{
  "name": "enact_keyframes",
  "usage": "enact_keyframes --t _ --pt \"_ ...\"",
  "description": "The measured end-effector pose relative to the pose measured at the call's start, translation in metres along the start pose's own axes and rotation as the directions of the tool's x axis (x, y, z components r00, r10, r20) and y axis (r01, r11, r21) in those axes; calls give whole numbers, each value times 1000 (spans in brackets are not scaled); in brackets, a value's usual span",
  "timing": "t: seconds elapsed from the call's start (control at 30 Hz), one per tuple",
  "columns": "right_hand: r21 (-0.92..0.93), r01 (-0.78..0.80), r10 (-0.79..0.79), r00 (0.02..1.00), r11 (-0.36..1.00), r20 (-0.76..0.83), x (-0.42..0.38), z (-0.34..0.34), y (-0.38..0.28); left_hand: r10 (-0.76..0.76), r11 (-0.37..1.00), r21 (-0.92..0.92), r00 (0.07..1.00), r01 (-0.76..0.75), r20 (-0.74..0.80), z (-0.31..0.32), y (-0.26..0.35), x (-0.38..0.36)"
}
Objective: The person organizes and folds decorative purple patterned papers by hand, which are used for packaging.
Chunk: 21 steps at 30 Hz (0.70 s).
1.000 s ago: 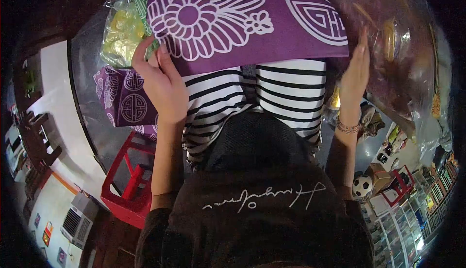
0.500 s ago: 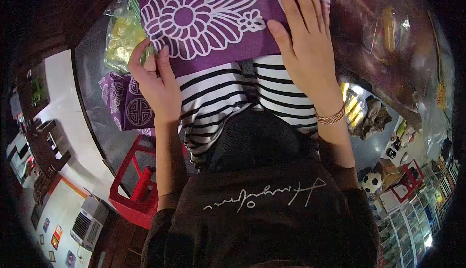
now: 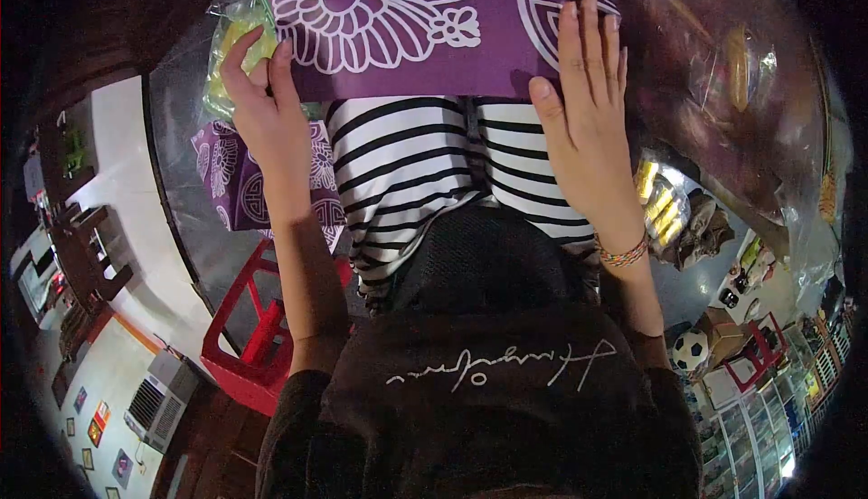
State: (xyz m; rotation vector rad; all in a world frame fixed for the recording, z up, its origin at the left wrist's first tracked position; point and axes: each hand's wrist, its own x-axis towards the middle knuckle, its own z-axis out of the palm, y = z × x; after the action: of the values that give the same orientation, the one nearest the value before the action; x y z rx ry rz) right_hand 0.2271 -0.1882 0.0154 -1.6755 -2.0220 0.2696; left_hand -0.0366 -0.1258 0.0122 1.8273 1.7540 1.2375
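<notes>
You are steadying a purple bag [image 3: 425, 33] printed with white flowers and a round emblem, which is lying flat across the near edge of the table [image 3: 185, 174] just above your striped lap. Your right hand [image 3: 588, 128] is lying open, palm down, with its fingers [image 3: 592, 42] spread over the emblem corner, so that end is being pressed flat rather than gripped. Your left hand [image 3: 267, 119] is pinching the bag's opposite edge, thumb apart from the fingers, so the sheet is being held taut between the two hands. Just behind that hand a clear packet of yellow-green pieces [image 3: 226, 65] is touching the bag's side. A second, smaller purple printed bag [image 3: 249, 183] is lying below your left wrist at the table's rim, next to a red stool [image 3: 253, 341]. To your right a large clear plastic sack [image 3: 732, 92] of reddish goods is bulging close beside the right hand.
</notes>
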Motion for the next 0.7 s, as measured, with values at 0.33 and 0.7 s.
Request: enact_keyframes --t 0.33,0.7 --pt "-6 -6 6 999 1000 -42 4 8 -3 370 780 299 790 -550 489 27 69 -32" --pt "-62 -34 31 999 997 -41 2 11 -2 522 725 214 725 -655 449 54 60 -21"
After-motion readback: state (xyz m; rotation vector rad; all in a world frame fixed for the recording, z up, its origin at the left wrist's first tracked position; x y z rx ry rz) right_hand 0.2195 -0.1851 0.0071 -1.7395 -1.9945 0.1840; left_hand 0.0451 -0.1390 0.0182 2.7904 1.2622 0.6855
